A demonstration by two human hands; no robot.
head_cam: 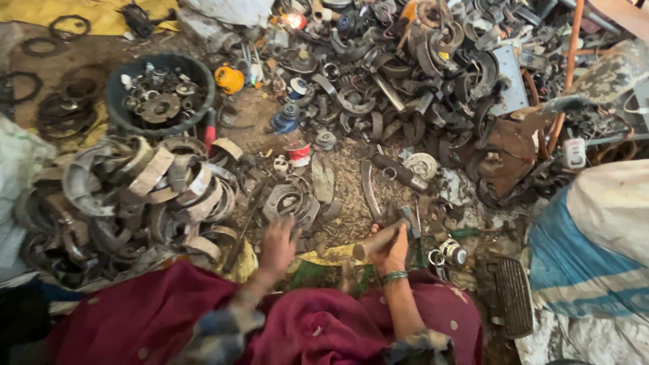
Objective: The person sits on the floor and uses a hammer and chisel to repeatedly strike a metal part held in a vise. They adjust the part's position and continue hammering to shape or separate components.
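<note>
Head camera looks straight down on a dirt floor (351,182) buried in scrap, and I'm watching two bare hands at work just above the maroon cloth (169,318) over the lap. My right hand (391,251), green bangle at the wrist, has its fingers wrapped tight round the wooden handle of a hammer (387,233), the dark metal head tilted up and away, a grip that looks set for striking. My left hand (278,245) is blurred in motion, fingers spread loosely, holding nothing that I can make out, hovering over the floor beside a flat grey metal plate with cut-outs (289,201). Between the hands sits a yellowish scrap of sheet (331,255), just below the hammer handle. To the left, a big heap of curved, worn brake shoes with pale linings (145,189) crowds in close, probably a sorted pile. Behind it stands a dark round tub full of metal discs and rings (160,94). Up top right, a tangled mound of dark curved steel parts (419,74) hems the space. A small red-and-white canister (298,153) stands in the middle ground, and a blue-and-white woven sack (588,250) blocks the right side. Loose bits lie all around the hands; working room is tight.
</note>
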